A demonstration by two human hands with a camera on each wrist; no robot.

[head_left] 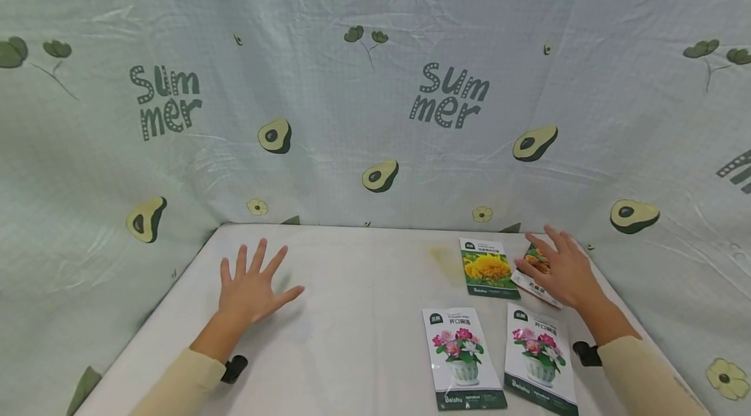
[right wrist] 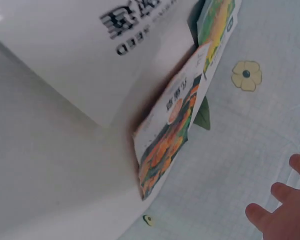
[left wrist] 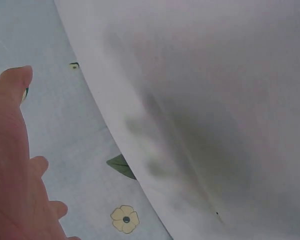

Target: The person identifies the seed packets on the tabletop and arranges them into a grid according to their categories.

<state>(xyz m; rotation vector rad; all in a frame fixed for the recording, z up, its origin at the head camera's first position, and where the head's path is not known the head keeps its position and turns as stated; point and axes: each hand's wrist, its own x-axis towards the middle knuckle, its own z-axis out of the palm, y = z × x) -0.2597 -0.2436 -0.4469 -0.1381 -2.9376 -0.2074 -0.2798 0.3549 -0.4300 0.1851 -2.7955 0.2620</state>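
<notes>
At lower right, four glossy, printed white rectangular packets [head_left: 465, 354] are seen; left hand [head_left: 249, 292] and right hand [head_left: 562, 272] are spread wide.

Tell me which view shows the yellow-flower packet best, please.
The head view: there the yellow-flower packet shows nearly its whole front. The right wrist view catches only a slanted part; the left wrist view, none.

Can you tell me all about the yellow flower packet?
The yellow flower packet looks like thin, printed paper or plastic: white top with dark logo and lettering, yellow bloom, dark green bottom strip reading "Beishu". It lies face up on the white table near the far edge, beside the orange packet; no hand holds it.
</notes>
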